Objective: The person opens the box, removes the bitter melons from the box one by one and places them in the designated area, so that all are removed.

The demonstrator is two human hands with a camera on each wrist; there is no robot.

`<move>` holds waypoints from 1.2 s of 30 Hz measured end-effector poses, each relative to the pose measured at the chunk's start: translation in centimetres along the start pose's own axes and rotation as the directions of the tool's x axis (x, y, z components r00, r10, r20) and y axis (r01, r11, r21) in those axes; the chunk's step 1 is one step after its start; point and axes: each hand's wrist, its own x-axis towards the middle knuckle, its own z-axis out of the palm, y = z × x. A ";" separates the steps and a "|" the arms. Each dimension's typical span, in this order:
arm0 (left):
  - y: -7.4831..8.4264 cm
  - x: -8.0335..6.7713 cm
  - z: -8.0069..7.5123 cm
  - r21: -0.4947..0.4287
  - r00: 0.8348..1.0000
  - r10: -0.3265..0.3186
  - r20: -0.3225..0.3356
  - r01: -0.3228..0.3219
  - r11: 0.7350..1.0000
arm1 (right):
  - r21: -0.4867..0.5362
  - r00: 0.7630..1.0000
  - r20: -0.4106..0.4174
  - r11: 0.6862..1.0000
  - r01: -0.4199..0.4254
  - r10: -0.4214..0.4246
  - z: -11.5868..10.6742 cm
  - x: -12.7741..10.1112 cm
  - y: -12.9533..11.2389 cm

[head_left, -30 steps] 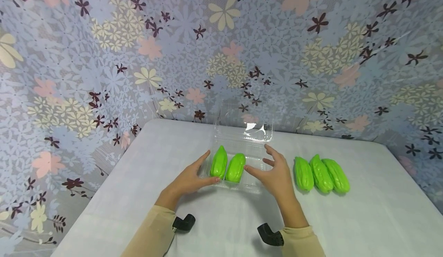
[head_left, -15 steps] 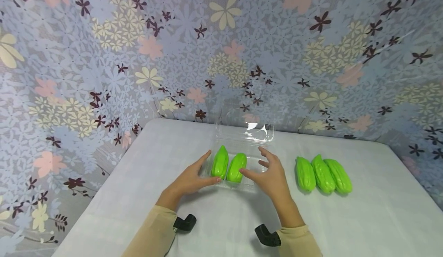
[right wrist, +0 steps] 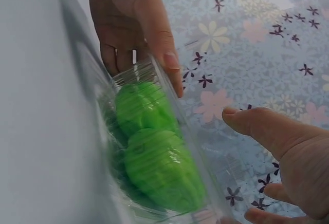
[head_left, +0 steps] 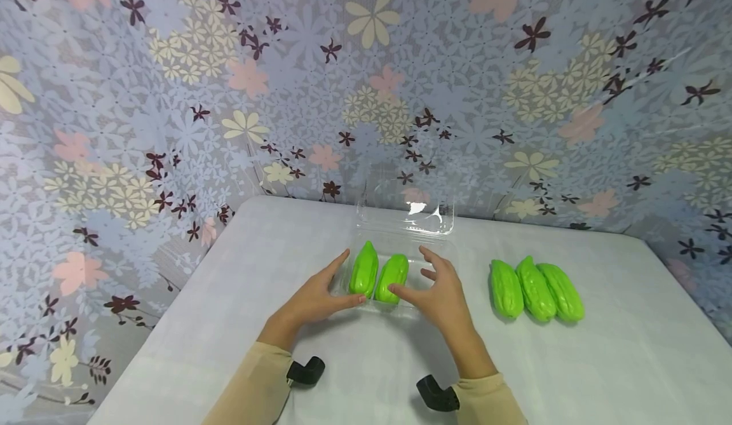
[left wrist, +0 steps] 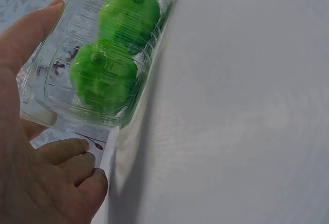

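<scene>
Left wrist view: clear container (left wrist: 59,80) cut off at top, left hand (left wrist: 41,183) at left edge.

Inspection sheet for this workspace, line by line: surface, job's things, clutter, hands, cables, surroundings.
Surface: white-covered table.
Job's things: clear plastic container, its lid raised at the back; two green ridged fruits inside; three similar fruits side by side to its right.
Clutter: nothing seen.
Hands: left hand grips the container's left end, thumb at its front edge; right hand spread at its right part, thumb apart from the fruits.
Cables: thin dark line beside the left sleeve, possibly one; unclear.
Surroundings: floral-patterned covering behind the table.
</scene>
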 end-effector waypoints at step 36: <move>0.0 -0.2 0.2 0.031 1.000 0.002 -0.010 -0.002 1.000 | -0.175 0.998 -0.010 0.983 0.053 -0.056 3.1 0.8 0.6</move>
